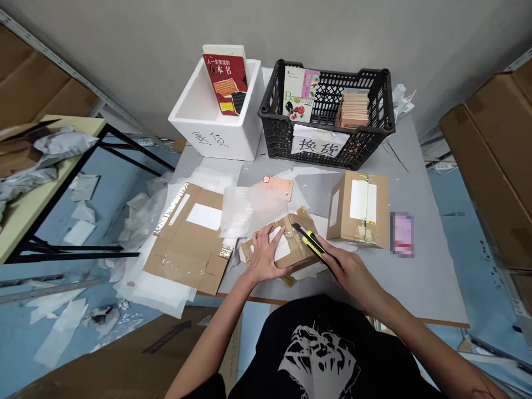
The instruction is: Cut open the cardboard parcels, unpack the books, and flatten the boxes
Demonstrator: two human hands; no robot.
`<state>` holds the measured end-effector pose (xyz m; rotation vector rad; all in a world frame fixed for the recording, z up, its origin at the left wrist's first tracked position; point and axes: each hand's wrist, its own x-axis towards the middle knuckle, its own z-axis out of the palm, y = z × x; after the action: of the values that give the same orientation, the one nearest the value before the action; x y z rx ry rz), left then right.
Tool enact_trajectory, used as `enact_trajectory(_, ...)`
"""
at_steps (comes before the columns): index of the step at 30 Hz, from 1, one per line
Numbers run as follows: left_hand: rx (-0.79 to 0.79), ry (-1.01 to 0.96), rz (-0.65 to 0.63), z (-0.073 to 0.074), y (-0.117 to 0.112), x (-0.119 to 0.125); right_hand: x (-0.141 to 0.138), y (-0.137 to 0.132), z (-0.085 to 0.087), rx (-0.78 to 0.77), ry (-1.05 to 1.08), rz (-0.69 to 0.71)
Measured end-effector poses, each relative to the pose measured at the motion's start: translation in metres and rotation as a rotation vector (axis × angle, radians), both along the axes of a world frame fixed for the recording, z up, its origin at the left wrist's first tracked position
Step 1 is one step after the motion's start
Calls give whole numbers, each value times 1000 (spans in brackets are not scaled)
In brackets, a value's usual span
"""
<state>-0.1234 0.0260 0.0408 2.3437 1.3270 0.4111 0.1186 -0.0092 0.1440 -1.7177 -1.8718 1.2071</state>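
Note:
A taped cardboard box [297, 252] with a white label lies near the front edge of the grey table. My left hand [266, 255] rests on its label side, fingers spread over the cardboard and thumb on the label. In my right hand [347, 269] is a black and yellow utility knife [311, 242]. Its tip is at the box's taped top, though I cannot tell whether it cuts in. Behind the box, translucent wrapping paper [251, 210] partly covers an orange card-like item [278, 187].
A flattened carton [189, 235] lies left, a taped box [359, 210] right, with a blurred pink item [402, 234] beyond it. A white foam bin [216, 130] and a black crate [328, 133] holding books stand behind. Paper scraps litter the floor.

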Motion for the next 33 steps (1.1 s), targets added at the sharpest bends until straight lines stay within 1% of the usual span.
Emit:
enact_trajectory(4, -10, -31, 45, -5, 0, -3, -2, 9, 4, 17, -88, 18)
enact_trajectory(9, 32, -40, 43, -7, -4, -4, -3, 12, 14, -30, -76, 59)
enact_trajectory(12, 41, -52, 39, -7, -5, -2, -3, 13, 16, -32, -68, 58)
enact_trajectory(19, 89, -73, 53, -10, -7, 0, 7, 3, 9, 48, -31, 141)
enact_trajectory(26, 108, -77, 35, -12, -9, 2, 16, -11, 0, 95, -111, 200)
enact_trajectory(29, 115, -73, 23, -13, -11, 4, 20, -15, 0, 108, -149, 226)
enact_trajectory(33, 124, -63, 16, -13, -13, 6, 23, -19, 4, 74, -197, 229)
